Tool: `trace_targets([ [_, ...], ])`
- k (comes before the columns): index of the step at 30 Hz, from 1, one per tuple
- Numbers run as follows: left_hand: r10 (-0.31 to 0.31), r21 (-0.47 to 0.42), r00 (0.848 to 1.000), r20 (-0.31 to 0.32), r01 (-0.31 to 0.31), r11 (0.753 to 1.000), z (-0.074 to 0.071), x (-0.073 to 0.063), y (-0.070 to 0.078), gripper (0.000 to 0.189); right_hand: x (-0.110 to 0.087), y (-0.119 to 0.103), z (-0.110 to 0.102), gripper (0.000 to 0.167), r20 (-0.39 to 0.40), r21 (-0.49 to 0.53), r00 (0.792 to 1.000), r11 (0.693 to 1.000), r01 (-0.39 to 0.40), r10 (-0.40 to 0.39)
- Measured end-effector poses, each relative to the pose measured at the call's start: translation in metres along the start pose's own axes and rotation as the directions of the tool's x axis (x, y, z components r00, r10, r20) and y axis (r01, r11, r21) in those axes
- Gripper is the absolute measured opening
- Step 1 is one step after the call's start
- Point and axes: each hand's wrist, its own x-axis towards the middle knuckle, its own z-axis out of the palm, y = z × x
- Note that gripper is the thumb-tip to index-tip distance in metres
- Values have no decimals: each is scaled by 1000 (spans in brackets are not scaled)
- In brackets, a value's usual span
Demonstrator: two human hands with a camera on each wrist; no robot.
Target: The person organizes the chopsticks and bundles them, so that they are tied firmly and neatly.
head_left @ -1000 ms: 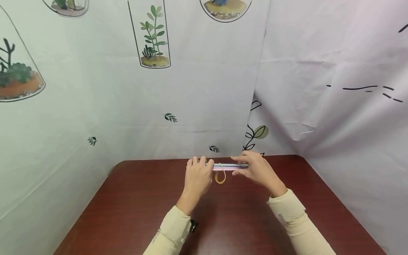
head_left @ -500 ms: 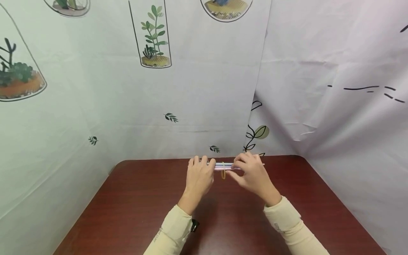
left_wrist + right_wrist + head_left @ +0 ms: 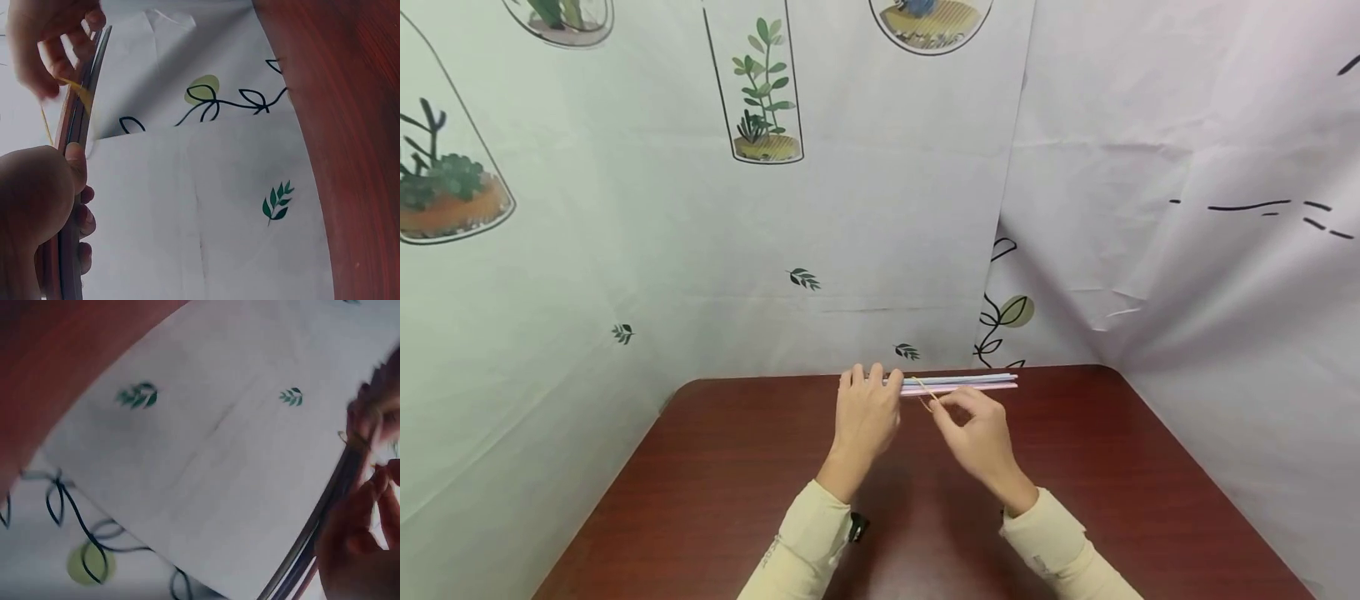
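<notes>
In the head view my left hand (image 3: 865,417) grips one end of a bundle of thin pastel sticks (image 3: 985,380), blue and pink, held level over the far part of the table. A yellow rubber band (image 3: 928,392) loops round the bundle just right of the left fingers. My right hand (image 3: 981,437) pinches the band between thumb and fingertips and draws it out toward the body. From the left wrist view, the left thumb lies along the sticks (image 3: 70,262), with the fingers curled behind them. The right wrist view shows the stretched band (image 3: 357,440) near the left fingers.
A dark red wooden table (image 3: 715,467) spreads beneath both hands. White cloth (image 3: 880,208) printed with plants and leaves hangs along its back and sides. Something small and black (image 3: 857,527) shows at the left cuff.
The right hand has gone from round the sticks' right end to the rubber band, pulling it down and right. Their right ends now show bare. The left hand keeps its grip.
</notes>
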Motion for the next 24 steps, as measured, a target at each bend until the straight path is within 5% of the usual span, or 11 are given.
trace_targets([
  [2,-9,3,1000,17,9,1000,0,-2,-2,8,1,2,-5,7,45,235,990,962,-141,134],
  [4,-10,-2,1000,24,10,1000,1,-2,-2,7,2,3,-11,10,97,406,961,871,-277,261],
  [7,-2,-16,1000,30,2,1000,2,-2,-2,5,5,4,-18,18,170,614,910,681,-398,378],
  [11,-3,-19,1000,26,3,1000,3,-1,-2,3,10,7,-28,24,270,797,868,409,-444,416],
  [13,-7,-20,1000,14,7,1000,4,-2,-1,4,13,10,-34,27,301,829,869,343,-442,392],
  [15,-10,-27,1000,5,10,1000,5,-2,-1,7,15,14,-40,32,307,847,878,314,-428,367],
  [17,-12,-35,1000,5,13,999,5,-2,-1,8,17,18,-45,36,288,855,893,327,-402,345],
  [18,-14,-36,1000,13,14,999,4,-2,-1,8,17,21,-47,38,270,851,904,357,-385,331],
  [20,-16,-37,1000,26,17,999,3,-1,-1,7,18,25,-50,37,230,803,927,480,-352,295],
  [24,-21,-30,999,42,22,999,2,-2,1,6,17,31,-49,28,124,585,983,791,-182,134],
])
